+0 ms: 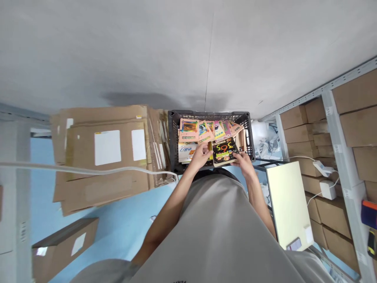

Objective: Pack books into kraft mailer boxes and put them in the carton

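A black-covered book (225, 151) marked "365" lies tilted over the near side of a black plastic crate (210, 114). My right hand (242, 162) grips its lower right corner, with the thumb on the cover. At the book's left edge is my left hand (202, 154), its fingers closed against that edge. Behind the book, several pink-bordered booklets (189, 130) are fanned out across the crate. A white book (185, 152) with blue lettering lies under them at the left, partly hidden. More books stand at the crate's right end.
Flattened cardboard boxes (135, 147) are stacked left of the crate, with a white cable (118, 169) passing in front. A carton (63, 249) sits lower left. At the right are a pale yellow board (287, 200), shelves of boxes (332, 220) and a power strip (323, 168).
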Motion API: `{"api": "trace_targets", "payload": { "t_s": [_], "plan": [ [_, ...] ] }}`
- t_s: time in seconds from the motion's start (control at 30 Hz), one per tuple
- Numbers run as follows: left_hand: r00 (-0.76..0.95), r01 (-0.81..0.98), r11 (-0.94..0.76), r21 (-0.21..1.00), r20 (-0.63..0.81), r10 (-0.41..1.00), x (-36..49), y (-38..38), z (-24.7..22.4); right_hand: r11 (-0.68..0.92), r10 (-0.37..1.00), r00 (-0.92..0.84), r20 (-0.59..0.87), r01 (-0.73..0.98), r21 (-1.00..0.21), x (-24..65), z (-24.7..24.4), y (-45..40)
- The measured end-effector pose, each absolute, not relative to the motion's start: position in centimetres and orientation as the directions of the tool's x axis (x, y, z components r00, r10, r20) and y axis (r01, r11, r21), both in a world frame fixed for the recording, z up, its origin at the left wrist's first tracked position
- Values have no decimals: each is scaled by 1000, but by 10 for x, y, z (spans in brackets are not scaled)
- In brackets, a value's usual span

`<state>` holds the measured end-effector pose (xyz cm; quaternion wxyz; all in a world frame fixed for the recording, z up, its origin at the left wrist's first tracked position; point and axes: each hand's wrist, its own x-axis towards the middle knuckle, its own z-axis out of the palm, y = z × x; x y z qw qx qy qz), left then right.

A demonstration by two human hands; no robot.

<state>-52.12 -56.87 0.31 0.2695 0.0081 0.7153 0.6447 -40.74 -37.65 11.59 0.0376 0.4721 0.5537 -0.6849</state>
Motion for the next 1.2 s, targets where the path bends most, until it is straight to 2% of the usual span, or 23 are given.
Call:
{"api": "trace_targets", "payload": {
  "t_s": [0.1,0.23,0.33,0.43,0.57,0.73,0.83,0.93,1.03,1.13,1.2],
  "plan": [
    [-921,-206,213,955,-263,288,-517,-562,23,-364,507,-576,-641,530,-765,-369,141,-374],
    [-888,168,215,962,53,457,-515,-544,75,-203,572,-647,-504,483,-852,-321,175,-375],
    [-734,395,116,911,237,637,-507,-520,113,-32,661,-653,-369,467,-884,-290,189,-375],
    [-450,486,-57,872,306,839,-488,-489,135,47,744,-606,-282,468,-882,-257,192,-373],
    [-95,448,-157,880,221,971,-443,-447,141,92,812,-547,-204,465,-881,-206,192,-358],
    [109,328,-38,944,3,994,-376,-397,140,79,851,-495,-173,446,-892,-129,184,-323],
    [102,307,-22,952,-10,995,-327,-361,139,54,903,-409,-134,416,-908,-73,171,-295],
    [31,243,48,969,-57,998,-274,-322,132,27,978,-201,-47,350,-936,-7,155,-264],
    [-53,3,203,979,-203,978,-223,-283,124,-70,997,-12,-76,266,-961,58,142,-242],
    [-131,-261,308,915,-350,928,-180,-250,121,-185,982,-13,-189,163,-969,97,135,-236],
    [-105,-387,367,846,-436,894,-157,-234,124,-229,972,-25,-232,92,-969,106,133,-237]
  ]
}}
